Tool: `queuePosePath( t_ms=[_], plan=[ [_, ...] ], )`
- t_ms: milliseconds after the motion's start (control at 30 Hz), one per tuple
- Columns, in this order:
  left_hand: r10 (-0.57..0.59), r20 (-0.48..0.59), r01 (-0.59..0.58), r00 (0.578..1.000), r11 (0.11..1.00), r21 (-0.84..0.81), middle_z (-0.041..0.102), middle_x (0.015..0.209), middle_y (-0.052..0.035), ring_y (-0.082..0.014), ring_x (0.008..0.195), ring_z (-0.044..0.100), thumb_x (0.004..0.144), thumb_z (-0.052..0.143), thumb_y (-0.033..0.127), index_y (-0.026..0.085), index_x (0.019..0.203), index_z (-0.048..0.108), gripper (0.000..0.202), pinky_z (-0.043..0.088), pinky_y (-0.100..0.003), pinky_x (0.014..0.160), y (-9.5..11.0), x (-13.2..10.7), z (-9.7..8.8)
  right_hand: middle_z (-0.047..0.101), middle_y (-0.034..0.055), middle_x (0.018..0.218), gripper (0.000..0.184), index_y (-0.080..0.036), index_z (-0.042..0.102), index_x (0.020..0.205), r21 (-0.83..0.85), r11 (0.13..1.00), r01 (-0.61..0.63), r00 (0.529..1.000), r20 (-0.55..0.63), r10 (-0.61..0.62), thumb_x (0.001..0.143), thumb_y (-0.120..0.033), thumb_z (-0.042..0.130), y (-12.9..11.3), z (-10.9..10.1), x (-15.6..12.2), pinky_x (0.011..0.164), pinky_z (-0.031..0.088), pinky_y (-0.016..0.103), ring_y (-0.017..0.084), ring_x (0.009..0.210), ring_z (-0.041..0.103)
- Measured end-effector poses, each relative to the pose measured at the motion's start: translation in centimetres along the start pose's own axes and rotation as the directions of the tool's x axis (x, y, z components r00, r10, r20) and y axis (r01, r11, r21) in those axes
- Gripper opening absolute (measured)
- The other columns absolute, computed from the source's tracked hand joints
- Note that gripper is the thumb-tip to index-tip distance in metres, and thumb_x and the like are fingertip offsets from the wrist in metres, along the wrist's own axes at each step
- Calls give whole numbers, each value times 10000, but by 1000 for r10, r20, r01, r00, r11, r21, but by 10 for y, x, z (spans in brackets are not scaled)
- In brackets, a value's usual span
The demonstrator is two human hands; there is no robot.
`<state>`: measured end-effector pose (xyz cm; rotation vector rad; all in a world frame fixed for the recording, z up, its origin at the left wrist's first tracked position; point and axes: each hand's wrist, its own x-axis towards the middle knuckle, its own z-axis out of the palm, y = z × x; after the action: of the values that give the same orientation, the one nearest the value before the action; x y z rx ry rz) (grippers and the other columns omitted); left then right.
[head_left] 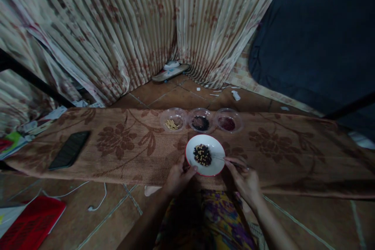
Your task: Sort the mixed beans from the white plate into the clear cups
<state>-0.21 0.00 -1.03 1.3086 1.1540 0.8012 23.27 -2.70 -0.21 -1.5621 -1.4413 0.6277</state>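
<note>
A white shallow bowl with a red rim [217, 147] stands on the cloth-covered bench in front of me. In it lies a heap of mixed dark and pale yellow beans [202, 155]. My left hand [179, 175] grips the bowl's near left edge, thumb over the rim. Between the fingers of my right hand [242, 179], at the right rim, is a slim metal spoon [219, 159]; its tip reaches toward the beans and its head is hard to make out. Behind the bowl are three clear plastic bowls: one with yellow beans [172, 124], one with black beans [200, 123], one with dark red beans [227, 124].
A brown flowered cloth [117, 164] covers the long narrow bench. On its left lies a black phone [69, 150]. Striped curtains [146, 15] hang beyond, with a skateboard [170, 73] on the tiled floor. A red bag [35, 222] and white earphones [98, 206] lie below left.
</note>
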Motion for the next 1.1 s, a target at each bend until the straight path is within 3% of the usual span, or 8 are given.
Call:
queuePosePath(
  t_ms=[133,267,567,800,900,1100],
  plan=[
    [24,21,-22,999,998,-66,692,1170,-52,-219,1056,652,834,622,347,185,1342,445,562,500,-340,956,-7,1,1,689,82,947,286,-208,714,929,-23,999,22,1000,20,-22,865,-436,554,-7,3,2,780,511,338,219,901,642],
    [13,15,-13,1000,1000,-19,705,1138,-53,-225,1027,663,838,622,363,189,1346,445,565,507,-351,943,-11,1,0,678,70,938,269,-216,708,908,-25,999,26,999,38,-25,875,-425,541,-11,7,2,783,509,321,209,906,642],
    [19,26,-18,999,998,-59,691,1168,-48,-211,1038,658,841,619,334,195,1376,408,592,498,-337,950,-6,1,1,674,66,938,261,-219,697,892,-41,999,32,998,53,-29,880,-423,535,-9,7,4,801,501,327,208,907,644],
    [3,10,-3,1000,1000,-19,708,1121,-42,-205,970,672,823,628,327,187,1311,476,530,518,-303,885,4,0,0,671,66,923,260,-216,697,895,-40,998,57,997,59,-54,887,-414,529,-11,9,5,782,504,320,201,887,645],
    [2,3,-2,1000,1000,15,723,1067,-35,-204,941,678,822,627,346,190,1318,469,544,520,-301,869,2,0,-1,674,67,945,263,-220,697,909,-41,998,52,997,65,-49,889,-417,525,-10,8,5,793,505,320,204,906,646],
    [30,2,-30,1000,999,-32,691,1152,-45,-206,1008,660,829,619,352,197,1336,450,556,504,-305,915,-4,0,1,679,72,982,274,-219,699,916,-61,997,39,997,66,-35,890,-428,523,-9,6,4,808,504,310,202,924,646]
  ],
)
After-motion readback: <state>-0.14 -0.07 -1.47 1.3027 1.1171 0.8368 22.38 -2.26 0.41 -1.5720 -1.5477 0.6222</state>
